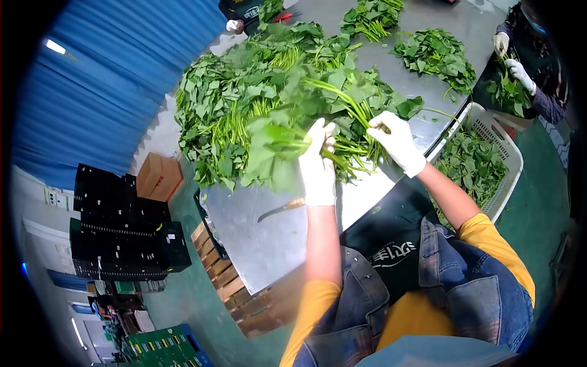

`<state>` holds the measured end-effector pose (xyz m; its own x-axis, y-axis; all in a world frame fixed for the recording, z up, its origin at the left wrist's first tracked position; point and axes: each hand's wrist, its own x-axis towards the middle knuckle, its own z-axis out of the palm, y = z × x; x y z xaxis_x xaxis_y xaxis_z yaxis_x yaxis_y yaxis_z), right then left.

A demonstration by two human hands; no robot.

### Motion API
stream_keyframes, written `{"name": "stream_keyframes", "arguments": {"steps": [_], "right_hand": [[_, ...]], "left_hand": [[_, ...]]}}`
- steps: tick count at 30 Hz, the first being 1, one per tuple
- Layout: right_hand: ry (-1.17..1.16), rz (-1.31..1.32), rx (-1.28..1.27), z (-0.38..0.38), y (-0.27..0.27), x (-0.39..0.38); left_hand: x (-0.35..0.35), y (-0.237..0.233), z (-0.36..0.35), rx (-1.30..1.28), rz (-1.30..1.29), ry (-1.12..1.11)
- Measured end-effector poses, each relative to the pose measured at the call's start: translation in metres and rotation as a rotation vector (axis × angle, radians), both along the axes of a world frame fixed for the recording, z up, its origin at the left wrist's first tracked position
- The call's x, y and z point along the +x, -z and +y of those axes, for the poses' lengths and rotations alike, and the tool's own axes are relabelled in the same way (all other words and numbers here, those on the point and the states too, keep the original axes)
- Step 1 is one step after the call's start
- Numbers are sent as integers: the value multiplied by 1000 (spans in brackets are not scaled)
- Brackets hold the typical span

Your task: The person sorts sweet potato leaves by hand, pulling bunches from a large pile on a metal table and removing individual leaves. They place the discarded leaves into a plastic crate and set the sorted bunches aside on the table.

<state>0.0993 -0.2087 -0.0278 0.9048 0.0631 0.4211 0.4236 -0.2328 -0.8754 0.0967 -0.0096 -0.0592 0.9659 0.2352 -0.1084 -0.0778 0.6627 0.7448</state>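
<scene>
My left hand (318,165), in a white glove, grips a bunch of leafy green stems (287,142) at the near edge of a big heap of greens (244,98) on the metal table (269,238). My right hand (396,140), also gloved, pinches a few long stems (351,107) pulled up from the same heap. Both hands are close together over the table's near side.
A knife (281,209) lies on the table near my left wrist. A white basket (498,144) full of leaves stands to the right. Smaller green piles (437,55) lie farther back. Another person's gloved hands (516,67) hold greens at the right. Black crates (122,220) are stacked on the left.
</scene>
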Motion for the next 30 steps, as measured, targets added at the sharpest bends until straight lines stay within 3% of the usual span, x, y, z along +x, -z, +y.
{"name": "stream_keyframes", "arguments": {"steps": [1, 3, 4, 5, 7, 8, 9, 10, 11, 12, 13, 15, 17, 18, 19, 21, 22, 23, 24, 25, 26, 27, 29, 30], "right_hand": [[-6, -61, -33, 0, 2, -6], [-13, -155, -142, -1, 7, -16], [25, -373, -277, -2, 10, -17], [21, -371, -277, -4, 11, -19], [92, -519, -544, -8, 10, -23], [89, -500, -565, -9, 11, -20], [92, -496, -565, -8, 10, -21], [-10, -156, -478, -6, 5, -22], [-109, 181, -381, -4, -2, -23], [-280, 376, -475, -5, -16, -18], [-358, 346, -132, -1, 18, -13], [-531, 222, 284, 1, 18, -14], [-390, 254, 306, 5, 15, -11], [-429, 289, 317, -1, 4, -13], [-386, 484, 568, 3, -11, -23], [-358, 339, 518, -11, -19, -27], [-337, 358, 547, -19, 12, -21], [-325, 369, 662, -24, 9, -23], [-250, 283, 770, -32, 14, -23], [-176, 196, 874, -43, 21, -23], [-201, 235, 1135, -64, 29, -17], [-226, 274, 1401, -92, 39, -6], [-706, -6, 1805, -165, 82, 39], [-638, 96, 1880, -173, 69, 33]], "left_hand": [[-19, -62, -18, 53, -13, 18], [6, -13, -13, -45, -18, 19], [17, 12, -9, -46, -16, 14], [28, 38, -4, 31, -130, 4], [39, 66, 1, 187, -360, -9], [-10, -40, -24, 188, -17, -13], [-1, -19, -21, 190, -14, -10], [14, 20, -15, 216, 58, 0], [17, 18, -18, 243, 129, 10], [11, 19, -21, 378, 131, 10], [11, 21, -21, 382, 128, 14], [14, 34, -18, 340, -3, 45], [17, 50, -12, 296, -131, 73], [17, 57, -9, 272, -194, 87], [17, 61, -8, 247, -257, 102], [4, 30, -16, 587, 73, -29], [10, 52, -10, 278, -114, -8], [10, 41, -14, -37, -295, 14], [-3, 30, -14, -154, -141, -47], [-31, -32, -23, -270, 15, -110], [-40, -47, -23, -160, -7, -203], [-43, -42, 1, -130, -66, -146], [-49, -43, 22, -133, -112, -228], [-52, -56, 20, -239, -98, -248]]}}
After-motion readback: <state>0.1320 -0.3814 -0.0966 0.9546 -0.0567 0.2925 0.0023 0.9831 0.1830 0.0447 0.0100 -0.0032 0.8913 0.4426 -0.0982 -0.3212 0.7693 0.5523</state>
